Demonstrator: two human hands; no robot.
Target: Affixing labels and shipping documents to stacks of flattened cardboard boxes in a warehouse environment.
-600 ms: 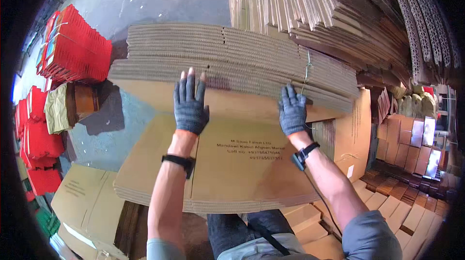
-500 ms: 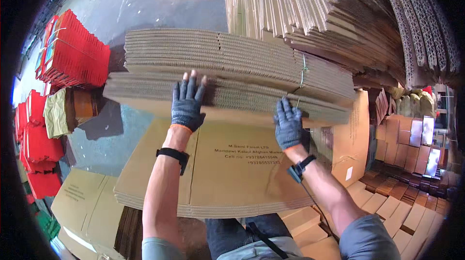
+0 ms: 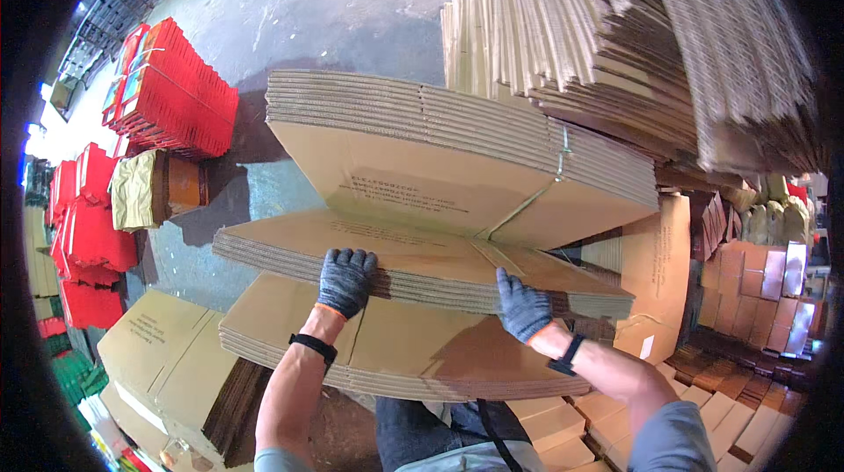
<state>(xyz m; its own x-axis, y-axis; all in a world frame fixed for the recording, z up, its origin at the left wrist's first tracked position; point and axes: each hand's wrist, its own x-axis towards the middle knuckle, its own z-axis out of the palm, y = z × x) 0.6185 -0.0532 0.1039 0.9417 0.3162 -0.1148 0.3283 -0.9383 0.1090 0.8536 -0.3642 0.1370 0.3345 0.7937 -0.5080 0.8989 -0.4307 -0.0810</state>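
Both gloved hands grip the near edge of a bundle of flat cardboard boxes (image 3: 422,265): left hand (image 3: 345,280), right hand (image 3: 522,305). The bundle lies on a lower cardboard stack (image 3: 387,344), folded under its strapped half. Red packs (image 3: 171,90) sit far left of it.

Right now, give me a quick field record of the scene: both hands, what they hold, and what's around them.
left hand: gloved, gripping the near edge of the cardboard bundle
right hand: gloved, gripping the same edge
cardboard bundle: flattened boxes, strapped, bent open into a V
support: lower stack of flat boxes
left side: red carton stacks on the floor
right side: tall cardboard stack
wrists: dark band on each
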